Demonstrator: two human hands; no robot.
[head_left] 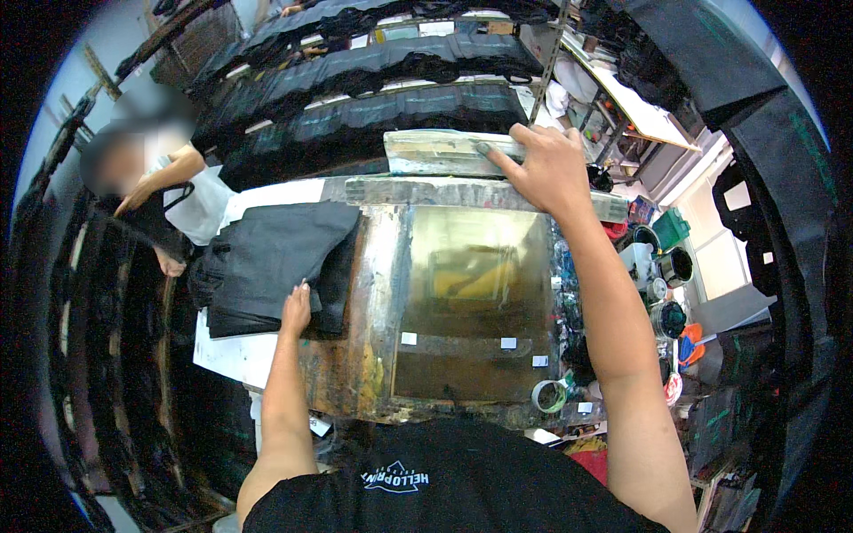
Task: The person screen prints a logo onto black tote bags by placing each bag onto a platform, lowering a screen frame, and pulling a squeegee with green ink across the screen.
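My right hand [546, 169] reaches to the far side and grips the upper edge of a long, ink-smeared pale frame [426, 153], which looks like a screen-printing frame tilted up. Its fingers wrap over the edge, with the thumb on the near face. At the left, my left hand [298, 309] pinches the near right edge of a stack of black fabric pieces [275, 249]. Between my arms lies a glossy, brownish printing board [471, 364] with a yellowish reflection. Small white tabs [508, 344] are stuck on it.
A roll of tape [548, 396] sits at the board's near right corner. Ink pots and tubs [675, 266] crowd the right side. Behind are long rows of black pieces [373, 115]. Another person [164, 178] works at the far left. A white table [222, 355] supports the fabric stack.
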